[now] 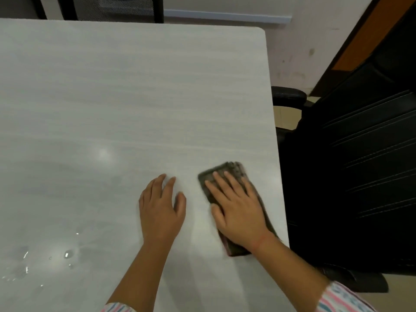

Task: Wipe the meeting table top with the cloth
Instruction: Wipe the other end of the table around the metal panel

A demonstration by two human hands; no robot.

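Right hand (236, 210) is pressing the dark folded cloth (234, 171) flat onto the worktop (135, 86), fingers straight and spread on top, not curled round it. The cloth is lying near the 3 o'clock edge, long axis roughly 11 to 5 o'clock. Left hand (161, 206) is resting flat and empty at its 9 o'clock. Water droplets (67, 254) are sitting well apart at 8 o'clock, so the next stroke probably needs to go that way.

A dark folded cloth (234, 174) lies flat near the right edge of the pale grey table top (135, 97).
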